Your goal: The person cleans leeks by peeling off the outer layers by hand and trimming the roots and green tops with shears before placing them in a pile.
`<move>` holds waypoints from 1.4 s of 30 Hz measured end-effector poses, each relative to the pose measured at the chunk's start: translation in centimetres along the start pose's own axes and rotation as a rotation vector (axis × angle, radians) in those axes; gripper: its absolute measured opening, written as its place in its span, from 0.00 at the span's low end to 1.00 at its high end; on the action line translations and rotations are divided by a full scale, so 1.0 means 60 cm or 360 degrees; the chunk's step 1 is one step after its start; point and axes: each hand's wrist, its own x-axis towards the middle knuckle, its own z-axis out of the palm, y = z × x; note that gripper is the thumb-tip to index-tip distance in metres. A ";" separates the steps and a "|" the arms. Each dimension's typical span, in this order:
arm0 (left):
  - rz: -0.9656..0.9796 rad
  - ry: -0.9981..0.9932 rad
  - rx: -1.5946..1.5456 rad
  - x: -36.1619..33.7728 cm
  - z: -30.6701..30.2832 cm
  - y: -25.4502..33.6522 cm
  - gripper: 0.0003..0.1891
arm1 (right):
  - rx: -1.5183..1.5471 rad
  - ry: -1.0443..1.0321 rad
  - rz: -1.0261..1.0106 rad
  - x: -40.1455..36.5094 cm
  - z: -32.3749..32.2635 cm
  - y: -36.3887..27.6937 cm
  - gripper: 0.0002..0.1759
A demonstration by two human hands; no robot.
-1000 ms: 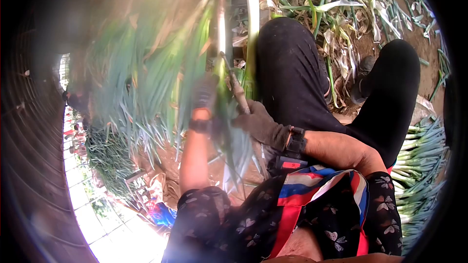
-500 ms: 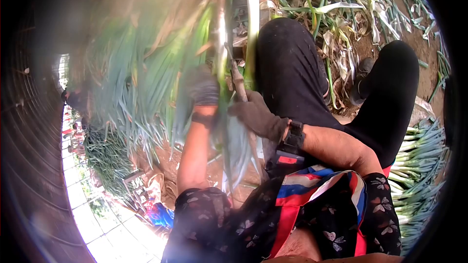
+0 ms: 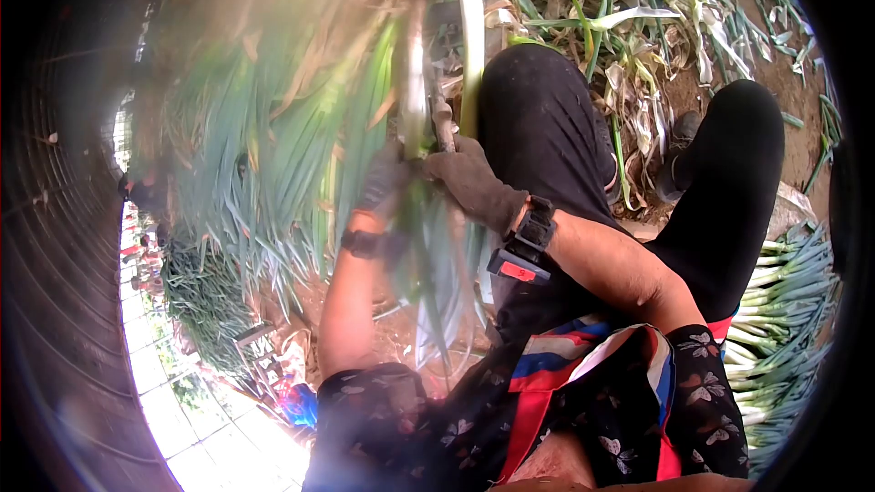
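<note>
My left hand (image 3: 387,180), in a dark glove and somewhat blurred, closes around a long green onion (image 3: 415,82). The onion's white stalk points away from me, and its leaves hang toward my lap. My right hand (image 3: 476,184), also gloved, is shut on a knife (image 3: 444,123) with a worn brownish handle, close against the stalk. The knife's blade is hard to make out. Just right of it lies another thick white-and-green stalk (image 3: 471,27), beside my knee.
A large heap of green onions (image 3: 264,146) spreads at the left. Peeled leaves and trimmings (image 3: 638,46) litter the ground beyond my knees. Cleaned onions (image 3: 775,328) lie in rows at the right. A curved dark ribbed surface (image 3: 55,219) runs along the far left.
My right hand has shifted slightly up and left, nearer my left hand. My left hand has come down a little along the onion, and the onion's leaves have swung.
</note>
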 end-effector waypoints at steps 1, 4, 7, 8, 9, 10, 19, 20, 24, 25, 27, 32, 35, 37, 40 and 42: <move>-0.0070 0.0020 0.0055 -0.006 0.000 0.008 0.18 | 0.0035 0.0005 0.0011 -0.003 0.001 0.001 0.09; 0.0133 0.0025 -0.0382 -0.045 0.011 0.045 0.16 | -0.0064 0.0000 -0.0140 0.007 -0.002 0.059 0.12; 0.0335 -0.0095 0.0188 -0.015 -0.033 -0.028 0.17 | -0.0136 -0.0018 -0.0090 0.016 -0.003 0.104 0.13; 0.0465 -0.0102 0.0384 -0.007 -0.047 -0.055 0.17 | -0.0117 -0.0020 -0.0037 0.016 -0.003 0.106 0.13; 0.0688 -0.0083 0.0597 -0.008 -0.054 -0.072 0.17 | -0.0045 -0.0013 0.0029 0.014 -0.002 0.097 0.12; 0.0913 -0.0062 0.0810 -0.009 -0.058 -0.089 0.17 | 0.0027 -0.0005 0.0094 0.012 -0.002 0.087 0.12; 0.0408 -0.0270 -0.0083 -0.054 -0.015 -0.106 0.17 | -0.0042 -0.0125 -0.0087 0.044 -0.006 0.063 0.04; 0.0420 -0.0258 -0.0130 -0.058 -0.011 -0.109 0.17 | -0.0006 -0.0090 -0.0017 0.049 -0.002 0.055 0.05; 0.0514 -0.0339 -0.0025 -0.047 -0.012 -0.127 0.15 | -0.0384 -0.0023 -0.0400 0.071 0.002 0.071 0.06; 0.0502 -0.0361 -0.0037 -0.042 -0.012 -0.138 0.15 | -0.0470 -0.0034 -0.0506 0.076 -0.002 0.086 0.07; 0.0562 -0.0400 -0.0021 -0.046 -0.011 -0.120 0.14 | -0.0496 -0.0053 -0.0564 0.078 -0.002 0.089 0.08; 0.0377 -0.0160 -0.0472 -0.065 -0.019 -0.075 0.16 | -0.0318 -0.0125 -0.0386 0.056 0.007 0.098 0.14; 0.0232 -0.0083 -0.0947 -0.034 -0.072 -0.010 0.18 | -0.0153 -0.0145 -0.0013 -0.007 0.020 0.052 0.17; 0.0297 0.0003 -0.0901 -0.017 -0.080 0.054 0.16 | -0.0429 -0.0119 -0.0107 -0.026 0.020 0.053 0.19; 0.0577 0.0361 0.0201 0.058 -0.095 0.080 0.16 | -0.0329 0.0022 -0.0109 -0.031 0.022 0.058 0.18; 0.0682 0.0695 0.1117 0.113 -0.075 0.048 0.18 | -0.0061 0.0000 -0.0108 -0.015 0.020 0.086 0.16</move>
